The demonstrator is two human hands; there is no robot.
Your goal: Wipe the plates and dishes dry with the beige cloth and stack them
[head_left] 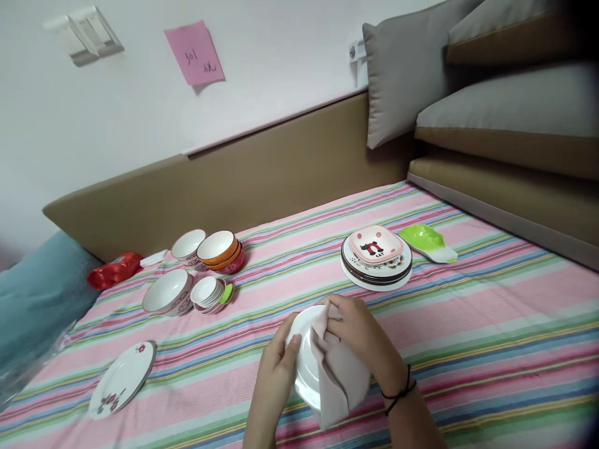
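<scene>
My left hand [277, 362] grips the left rim of a white plate [307, 362], its thumb lying over the plate's face. Bunched in my right hand [358, 330] is a pale beige cloth [344, 374], pressed against the plate's upper right side and hanging down over its right part. A dark band circles my right wrist. Beyond my hands stands a stack of dark-rimmed plates [375, 274], topped by a square pink dish with a cat picture [374, 244]. The plate's right edge is hidden behind the cloth.
Left on the striped sheet [206, 380] are oval flowered plates [122, 380], a white bowl [167, 292], stacked orange bowls [219, 251], nested small bowls [208, 292] and a red package [115, 270]. A green leaf-shaped dish [427, 240] lies right. Cushions [505, 118] fill the back right corner.
</scene>
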